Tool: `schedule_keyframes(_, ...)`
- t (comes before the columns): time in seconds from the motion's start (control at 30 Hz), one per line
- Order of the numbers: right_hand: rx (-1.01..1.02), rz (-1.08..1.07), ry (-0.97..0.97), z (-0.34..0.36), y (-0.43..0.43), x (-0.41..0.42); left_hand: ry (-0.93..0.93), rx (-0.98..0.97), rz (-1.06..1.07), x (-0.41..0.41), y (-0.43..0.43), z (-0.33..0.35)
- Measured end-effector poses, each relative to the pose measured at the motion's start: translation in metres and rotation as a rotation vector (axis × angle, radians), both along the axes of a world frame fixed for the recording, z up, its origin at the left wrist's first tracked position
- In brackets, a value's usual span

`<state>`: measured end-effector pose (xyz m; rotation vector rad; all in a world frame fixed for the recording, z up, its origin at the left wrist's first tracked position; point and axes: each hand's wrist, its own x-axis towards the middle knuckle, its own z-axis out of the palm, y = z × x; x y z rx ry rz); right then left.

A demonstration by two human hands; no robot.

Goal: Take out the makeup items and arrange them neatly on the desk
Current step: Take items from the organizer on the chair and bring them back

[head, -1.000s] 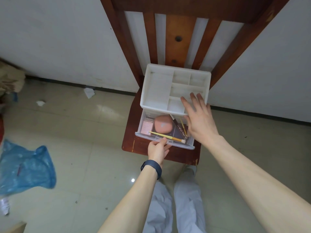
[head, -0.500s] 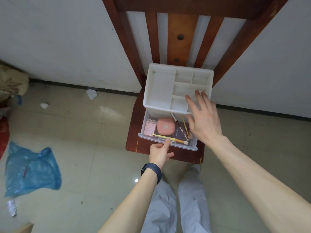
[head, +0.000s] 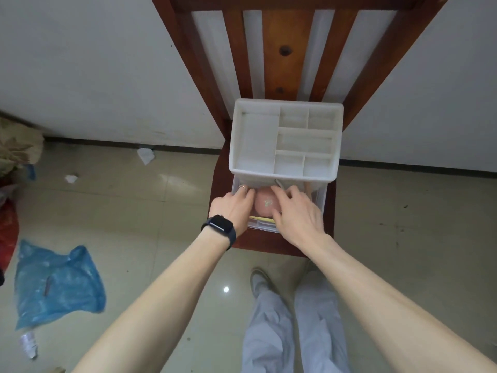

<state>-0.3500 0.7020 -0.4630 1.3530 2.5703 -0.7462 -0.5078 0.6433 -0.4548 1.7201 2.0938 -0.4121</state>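
Right hand [head: 295,215]: fingers spread, thumb and forefinger curled round the right side of the pink compact [head: 264,203], knuckles covering the drawer's right half

Left hand [head: 232,211]: fingers bent down into the drawer's left end; grip hidden, cannot tell what they hold. Ring on one finger, black watch [head: 219,228] on the wrist

Clear drawer [head: 262,228]: pulled out toward the chair seat's [head: 330,211] front edge. Inside: compact at centre, yellow brush handle [head: 262,218] along the near wall, a dark slim stick [head: 278,182] poking out at the far side

White organiser [head: 258,138] above the drawer, at the seat's back edge, compartments bare

Blue plastic bag [head: 56,284] on the floor, well left
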Motion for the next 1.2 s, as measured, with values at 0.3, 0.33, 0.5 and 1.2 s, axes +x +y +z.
schedule_keyframes(0.3, -0.053, -0.036, -0.124, -0.010, 0.005, -0.016, 0.107, -0.028, -0.073, 0.003, 0.012, -0.010)
schedule_keyframes(0.33, -0.057, -0.046, -0.112, -0.010, 0.004, -0.016, 0.110, -0.030, -0.074, 0.001, 0.011, -0.011)
schedule_keyframes(0.5, -0.057, -0.048, -0.083, -0.008, 0.006, -0.014, 0.085, -0.055, -0.070, -0.003, 0.011, -0.010)
schedule_keyframes(1.2, -0.211, -0.459, 0.456, 0.081, -0.027, 0.071, -0.528, 0.230, 0.716, -0.007, -0.023, 0.075)
